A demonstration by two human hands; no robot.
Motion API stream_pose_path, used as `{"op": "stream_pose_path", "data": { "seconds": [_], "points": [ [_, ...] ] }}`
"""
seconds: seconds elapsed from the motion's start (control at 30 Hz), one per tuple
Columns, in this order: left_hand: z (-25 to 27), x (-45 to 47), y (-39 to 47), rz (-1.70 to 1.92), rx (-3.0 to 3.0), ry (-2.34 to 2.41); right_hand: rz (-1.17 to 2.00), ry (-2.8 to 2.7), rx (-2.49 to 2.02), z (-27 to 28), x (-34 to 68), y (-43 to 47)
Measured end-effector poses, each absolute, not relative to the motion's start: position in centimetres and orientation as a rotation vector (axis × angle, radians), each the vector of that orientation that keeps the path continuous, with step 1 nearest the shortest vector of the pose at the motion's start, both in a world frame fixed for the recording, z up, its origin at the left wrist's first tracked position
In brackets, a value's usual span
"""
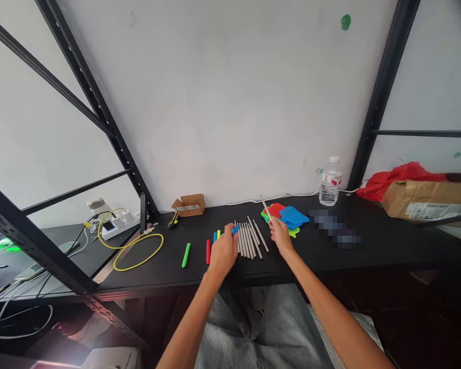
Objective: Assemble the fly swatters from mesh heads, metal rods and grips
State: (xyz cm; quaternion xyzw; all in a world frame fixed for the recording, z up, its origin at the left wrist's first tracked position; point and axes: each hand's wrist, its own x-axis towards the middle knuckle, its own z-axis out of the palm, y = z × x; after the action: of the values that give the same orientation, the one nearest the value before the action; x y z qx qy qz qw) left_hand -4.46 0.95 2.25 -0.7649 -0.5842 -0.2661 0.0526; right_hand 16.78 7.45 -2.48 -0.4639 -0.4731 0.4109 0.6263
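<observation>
My left hand [223, 252] is closed around a small blue stick-shaped piece [235, 230], whose end shows past the fingers. My right hand [281, 238] grips a thin metal rod [265, 207] that points up and away. Between the hands, several similar grey rods [249, 240] lie side by side on the black table [153, 277]. Left of them are coloured plastic tubes: a green one [186, 255], a red one [208, 251], and blue and yellow ones partly hidden by my left hand. Flat blue plastic pieces [292, 216] with red and green ones lie in a pile beyond my right hand.
A small open cardboard box [189, 205] and a water bottle [330, 183] stand near the wall. At left are a yellow cable [138, 266] and a power strip [121, 225]. A larger carton [426, 201] sits at right, between black shelf posts [384, 92].
</observation>
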Motion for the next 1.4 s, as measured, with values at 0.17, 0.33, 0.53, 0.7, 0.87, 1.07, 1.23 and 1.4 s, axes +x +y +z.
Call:
{"op": "stream_pose_path", "data": {
  "seconds": [0.17, 0.33, 0.53, 0.7, 0.87, 1.07, 1.23, 1.4],
  "points": [
    [-0.3, -1.7, 1.5, -1.042, -2.503, -1.409, 1.15, -0.936, -0.789, -1.8, 16.2, 7.1],
    [-0.1, -2.5, 1.4, -1.118, -2.506, -1.44, 1.237, -1.112, -0.74, -1.0, 16.0, 6.0],
    [0.1, -2.5, 1.2, -1.138, -2.41, -1.492, 1.31, -1.092, -0.747, -1.3, 16.2, 6.0],
    [-0.2, -2.6, 1.4, -1.204, -2.381, -1.501, 1.312, -1.136, -0.746, -1.6, 16.2, 6.1],
    [-0.4, -2.7, 1.5, -1.261, -2.462, -1.463, 1.297, -1.184, -0.755, -1.7, 16.1, 6.0],
    [-0.6, -2.8, 1.6, -1.316, -2.47, -1.48, 1.296, -1.2, -0.734, -1.6, 16.1, 5.9],
    [-0.6, -2.8, 1.5, -1.333, -2.482, -1.497, 1.289, -1.221, -0.755, -1.4, 16.0, 5.8],
    [-0.2, -2.8, 1.2, -1.324, -2.478, -1.529, 1.252, -1.331, -0.744, -1.3, 15.9, 5.6]
  ]
}}
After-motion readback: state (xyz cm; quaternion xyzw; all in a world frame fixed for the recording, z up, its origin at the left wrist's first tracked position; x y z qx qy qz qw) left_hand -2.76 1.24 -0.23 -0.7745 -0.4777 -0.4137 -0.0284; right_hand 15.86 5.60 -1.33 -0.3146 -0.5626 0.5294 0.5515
